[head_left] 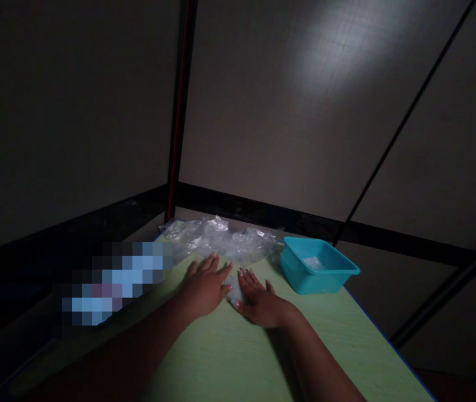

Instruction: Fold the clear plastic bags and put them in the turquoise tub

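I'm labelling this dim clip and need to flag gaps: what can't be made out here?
Head view, all dim:
Thing left of the left hand: blurred out by a pixelated patch.
Pale lump in the teal basin: too small and dark to identify.
Clear piece between the left hand and right hand: mostly covered by both flat palms.
Crumpled plastic pile: single pieces cannot be counted.

A thin clear plastic bag (231,283) lies flat on the green table (229,357), pinned under the left hand (204,287) and right hand (258,301).
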Action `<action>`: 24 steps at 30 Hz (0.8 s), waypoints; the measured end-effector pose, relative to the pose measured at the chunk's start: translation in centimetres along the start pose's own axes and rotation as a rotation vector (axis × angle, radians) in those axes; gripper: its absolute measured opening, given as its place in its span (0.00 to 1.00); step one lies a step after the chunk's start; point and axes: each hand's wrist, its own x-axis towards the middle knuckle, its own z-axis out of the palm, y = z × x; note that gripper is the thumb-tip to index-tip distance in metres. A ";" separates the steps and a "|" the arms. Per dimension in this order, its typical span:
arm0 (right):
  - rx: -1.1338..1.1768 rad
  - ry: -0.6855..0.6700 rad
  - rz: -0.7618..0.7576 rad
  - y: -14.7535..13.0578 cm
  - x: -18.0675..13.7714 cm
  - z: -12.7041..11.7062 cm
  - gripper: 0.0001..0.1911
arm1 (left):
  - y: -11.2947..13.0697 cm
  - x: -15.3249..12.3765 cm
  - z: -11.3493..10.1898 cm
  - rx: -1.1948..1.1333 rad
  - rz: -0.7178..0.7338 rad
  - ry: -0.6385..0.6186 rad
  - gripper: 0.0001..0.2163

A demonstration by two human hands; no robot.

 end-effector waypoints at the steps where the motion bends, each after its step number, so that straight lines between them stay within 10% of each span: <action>1: -0.002 0.002 0.001 0.0 0.0 0.0 0.39 | 0.2 0.1 -0.3 -0.009 0.023 0.046 0.22; 10: -0.009 -0.014 -0.017 0.3 0.1 -0.2 0.40 | 0.8 0.3 -1.0 -0.160 0.191 0.151 0.06; 24: -0.017 -0.032 -0.015 0.6 0.1 -0.4 0.43 | -1.6 0.5 -0.1 -0.149 -0.019 -0.066 0.22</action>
